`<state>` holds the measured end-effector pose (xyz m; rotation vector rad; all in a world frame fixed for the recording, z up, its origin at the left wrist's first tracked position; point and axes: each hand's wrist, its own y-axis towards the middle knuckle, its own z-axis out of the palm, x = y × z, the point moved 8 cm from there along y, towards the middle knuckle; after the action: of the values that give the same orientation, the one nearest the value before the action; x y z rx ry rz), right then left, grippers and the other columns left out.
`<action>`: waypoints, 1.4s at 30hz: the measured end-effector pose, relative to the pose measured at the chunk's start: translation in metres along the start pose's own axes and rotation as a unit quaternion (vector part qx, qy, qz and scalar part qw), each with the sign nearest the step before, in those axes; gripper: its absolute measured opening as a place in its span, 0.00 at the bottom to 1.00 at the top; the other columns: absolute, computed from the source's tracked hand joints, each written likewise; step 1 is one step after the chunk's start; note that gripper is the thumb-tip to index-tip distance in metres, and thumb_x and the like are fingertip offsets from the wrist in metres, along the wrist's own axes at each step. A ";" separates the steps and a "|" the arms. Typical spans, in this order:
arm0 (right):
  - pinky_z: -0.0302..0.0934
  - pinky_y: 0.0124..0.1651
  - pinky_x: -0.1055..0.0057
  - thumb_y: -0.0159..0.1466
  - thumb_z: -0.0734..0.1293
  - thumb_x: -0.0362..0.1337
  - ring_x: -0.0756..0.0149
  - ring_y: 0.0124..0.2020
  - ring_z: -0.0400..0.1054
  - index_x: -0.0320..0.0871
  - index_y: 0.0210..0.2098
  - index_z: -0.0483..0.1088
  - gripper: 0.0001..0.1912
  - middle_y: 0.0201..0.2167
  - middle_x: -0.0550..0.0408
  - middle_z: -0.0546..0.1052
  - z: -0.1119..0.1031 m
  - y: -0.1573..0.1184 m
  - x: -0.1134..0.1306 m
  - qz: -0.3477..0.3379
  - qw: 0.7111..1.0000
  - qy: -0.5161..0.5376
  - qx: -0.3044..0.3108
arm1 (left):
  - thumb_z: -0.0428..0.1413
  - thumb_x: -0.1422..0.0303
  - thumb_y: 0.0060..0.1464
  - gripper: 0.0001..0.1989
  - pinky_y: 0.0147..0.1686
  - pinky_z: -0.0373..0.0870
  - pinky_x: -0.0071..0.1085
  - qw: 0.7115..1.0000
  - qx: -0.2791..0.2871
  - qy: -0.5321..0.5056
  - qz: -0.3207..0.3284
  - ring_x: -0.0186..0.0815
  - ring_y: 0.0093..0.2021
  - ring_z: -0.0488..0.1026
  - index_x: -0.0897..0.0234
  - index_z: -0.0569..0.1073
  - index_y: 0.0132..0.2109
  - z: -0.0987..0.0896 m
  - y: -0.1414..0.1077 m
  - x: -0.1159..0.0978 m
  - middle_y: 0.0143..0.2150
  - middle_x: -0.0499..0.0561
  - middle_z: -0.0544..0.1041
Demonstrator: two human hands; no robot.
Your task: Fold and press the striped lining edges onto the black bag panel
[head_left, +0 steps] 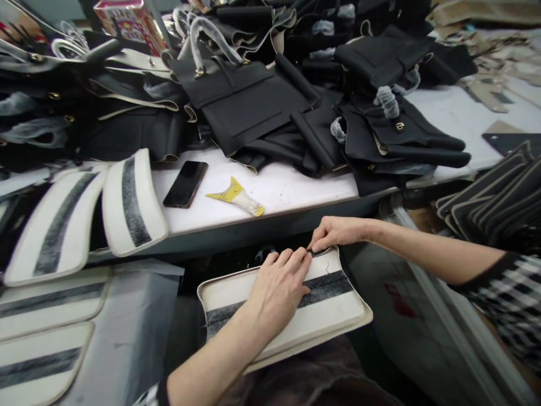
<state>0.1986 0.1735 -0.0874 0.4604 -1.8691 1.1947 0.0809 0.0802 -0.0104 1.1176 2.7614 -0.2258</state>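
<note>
Panel: the white panel (325, 307) is held over the lap, just short of the table (291, 194).
Left hand (276, 285): laid palm-down across the panel, unclenched, fingers reaching the far edge.
Right hand (333, 231): the far edge is pinched between thumb and fingers, near the right corner.
Done: the dark band (329, 286) is already set across the panel.
Left: the far edge seems to be mid-work; how much remains cannot be told.
Other panels (70, 211): similar bands are borne; whether finished cannot be told.
Table: a phone (186, 184), a yellow-ended piece (247, 204) and piled bags (253, 104) are held there.
In the way: the pinched edge is partly hidden by fingers; no obstruction is seen.
</note>
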 end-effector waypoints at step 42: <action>0.55 0.38 0.67 0.73 0.46 0.52 0.56 0.42 0.73 0.46 0.34 0.75 0.31 0.37 0.53 0.80 0.066 0.062 0.078 -0.035 0.874 -0.463 -0.143 | 0.53 0.69 0.49 0.09 0.32 0.63 0.31 0.953 -0.052 -0.207 -0.216 0.38 0.38 0.74 0.54 0.76 0.37 -0.010 -0.072 0.116 0.39 0.43 0.78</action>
<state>0.0817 0.1561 -0.0713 1.0465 -2.7450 0.6362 -0.0527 0.1099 -0.0180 0.3701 2.5548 -0.3172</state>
